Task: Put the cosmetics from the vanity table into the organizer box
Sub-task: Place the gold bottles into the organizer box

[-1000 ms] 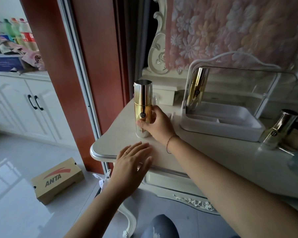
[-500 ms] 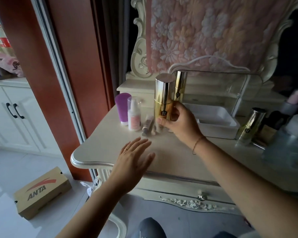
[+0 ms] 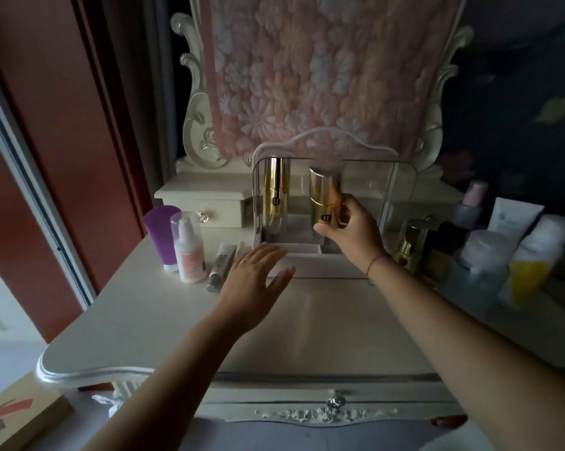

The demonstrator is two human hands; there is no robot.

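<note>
My right hand [image 3: 352, 231] grips a tall gold bottle [image 3: 324, 195] with a silver cap, tilted slightly, inside the opening of the white organizer box [image 3: 310, 266]. A second gold bottle [image 3: 275, 195] stands upright in the box's left rear corner. My left hand [image 3: 253, 281] hovers flat over the vanity table [image 3: 307, 327], fingers spread, holding nothing, just in front of the box. Left of the box stand a purple tube [image 3: 162, 234] and a white pump bottle [image 3: 187, 247], with slim tubes [image 3: 221, 266] lying beside them.
Right of the box crowd a smaller gold bottle [image 3: 409, 242], dark jars, a clear bottle [image 3: 479, 271], a yellow-and-white tube [image 3: 535, 265] and a white tube [image 3: 515, 216]. A small drawer unit [image 3: 206, 203] sits behind the purple tube. A cardboard shoebox [image 3: 11, 421] lies on the floor.
My right hand has carried the gold bottle rightward from the table's left part into the box opening. My left hand slid forward toward the box. The view has swung right.
</note>
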